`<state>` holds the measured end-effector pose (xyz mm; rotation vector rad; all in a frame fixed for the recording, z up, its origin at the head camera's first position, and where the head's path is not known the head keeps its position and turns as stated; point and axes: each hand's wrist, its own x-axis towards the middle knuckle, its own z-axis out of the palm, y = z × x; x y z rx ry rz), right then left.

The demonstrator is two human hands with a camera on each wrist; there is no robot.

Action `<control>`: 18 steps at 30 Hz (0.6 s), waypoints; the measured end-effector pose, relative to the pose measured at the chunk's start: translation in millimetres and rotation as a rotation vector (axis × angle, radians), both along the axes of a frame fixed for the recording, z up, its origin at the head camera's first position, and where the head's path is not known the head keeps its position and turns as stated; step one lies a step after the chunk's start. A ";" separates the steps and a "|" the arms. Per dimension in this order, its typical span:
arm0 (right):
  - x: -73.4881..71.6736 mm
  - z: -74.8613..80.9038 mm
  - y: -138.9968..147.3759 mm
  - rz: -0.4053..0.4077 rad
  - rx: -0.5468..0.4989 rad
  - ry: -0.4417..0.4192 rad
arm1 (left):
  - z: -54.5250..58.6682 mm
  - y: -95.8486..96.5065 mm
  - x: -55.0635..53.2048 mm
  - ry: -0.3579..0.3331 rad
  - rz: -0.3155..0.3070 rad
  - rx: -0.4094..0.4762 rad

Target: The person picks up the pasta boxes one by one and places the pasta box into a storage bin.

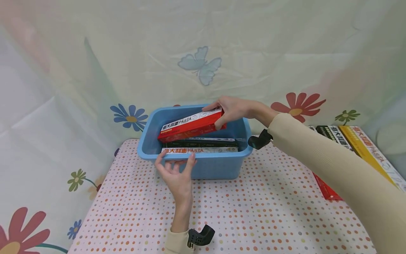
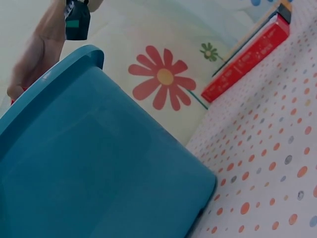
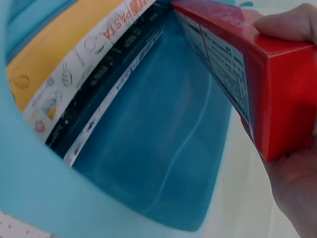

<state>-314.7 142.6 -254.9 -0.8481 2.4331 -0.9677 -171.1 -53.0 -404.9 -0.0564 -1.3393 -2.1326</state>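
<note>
A blue plastic bin (image 1: 219, 169) stands on the dotted tablecloth. My right hand (image 1: 234, 107) grips the right end of a red pasta box (image 1: 190, 127), thumb on its near side and fingers over the top. This box tilts, its left end down inside the bin and its right end raised. Below it, a black pasta box (image 3: 106, 82) and a yellow pasta box (image 3: 59, 47) stand on edge side by side along the near wall. At the front rim, my left hand (image 1: 177, 180) holds on, thumb and a finger at the lip and other fingers bent beneath it.
On the table at the right lie more pasta boxes: a yellow one (image 1: 371, 151), a black one (image 1: 334, 135) and a red one (image 1: 326, 188), partly hidden behind my right sleeve (image 1: 320, 165). A flowered cloth backdrop (image 1: 203, 35) hangs close behind the bin.
</note>
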 end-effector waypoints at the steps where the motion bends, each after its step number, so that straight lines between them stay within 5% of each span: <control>1: -1.9 0.5 -0.1 0.006 0.002 0.001 | 0.1 -0.5 -0.2 0.000 0.001 -0.001; 18: -22.4 -16.3 11.2 0.048 0.018 -0.022 | -3.3 -3.1 -2.5 -0.005 0.013 -0.030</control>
